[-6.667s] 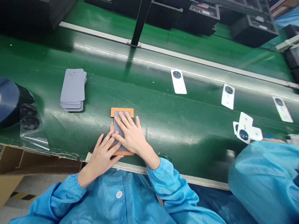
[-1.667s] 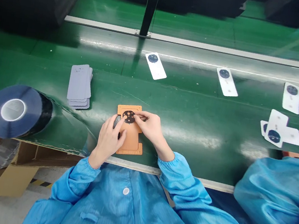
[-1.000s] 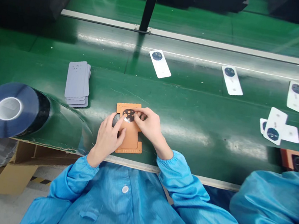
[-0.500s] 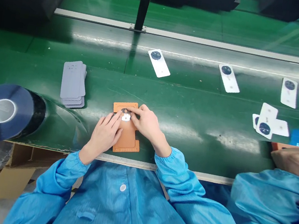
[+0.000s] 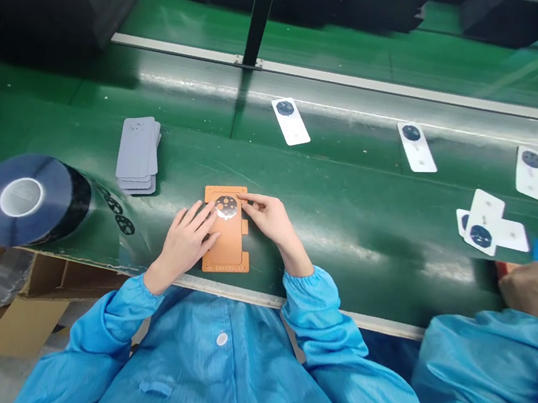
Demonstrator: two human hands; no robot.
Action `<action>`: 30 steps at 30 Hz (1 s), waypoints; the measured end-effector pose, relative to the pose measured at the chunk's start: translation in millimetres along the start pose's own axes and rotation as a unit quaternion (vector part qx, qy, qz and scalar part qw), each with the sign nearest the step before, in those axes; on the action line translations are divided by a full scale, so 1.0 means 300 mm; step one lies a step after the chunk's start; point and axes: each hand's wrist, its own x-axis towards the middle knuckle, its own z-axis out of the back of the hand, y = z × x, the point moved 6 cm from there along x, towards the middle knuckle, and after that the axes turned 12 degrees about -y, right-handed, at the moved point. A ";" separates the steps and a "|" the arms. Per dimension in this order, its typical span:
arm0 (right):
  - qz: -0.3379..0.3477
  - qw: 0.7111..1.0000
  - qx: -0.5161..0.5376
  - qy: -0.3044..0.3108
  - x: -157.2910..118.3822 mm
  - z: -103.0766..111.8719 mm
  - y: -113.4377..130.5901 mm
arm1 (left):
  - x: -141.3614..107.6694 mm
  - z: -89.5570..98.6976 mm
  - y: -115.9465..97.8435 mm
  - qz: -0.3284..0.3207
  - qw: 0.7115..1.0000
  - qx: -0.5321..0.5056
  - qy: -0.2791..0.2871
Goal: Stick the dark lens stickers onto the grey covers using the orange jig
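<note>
Fingers [image 5: 256, 198] overlap the orange plate [image 5: 225, 242] near bench edge [image 5: 382, 325], left spread, right grip unclear.

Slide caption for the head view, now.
Left hand and right hand at an orange fixture bearing a round black piece, film roll at left.

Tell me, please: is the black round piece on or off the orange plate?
On: the black round piece lies on the upper part of the orange plate; orange shows through its holes.
</note>
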 end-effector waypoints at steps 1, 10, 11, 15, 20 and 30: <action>-0.001 1.000 0.008 -0.006 -0.003 0.004 -0.002 | -0.003 0.003 -0.001 -0.001 1.000 -0.005 -0.007; -0.010 0.997 0.037 -0.061 -0.035 0.043 -0.011 | 0.085 0.253 0.325 0.217 0.961 0.008 -0.172; -0.008 0.998 0.035 -0.060 -0.035 0.044 -0.009 | 0.096 0.287 0.406 0.281 0.943 0.044 -0.172; 0.000 0.998 0.030 -0.057 -0.030 0.049 -0.005 | 0.121 0.366 0.652 0.412 0.896 0.105 -0.129; 0.000 0.999 0.024 -0.047 -0.026 0.050 -0.014 | 0.089 0.354 0.756 0.496 0.861 0.033 -0.107; -0.034 0.995 0.094 -0.028 -0.038 0.059 0.004 | 0.068 0.400 0.538 0.454 0.809 -0.232 -0.292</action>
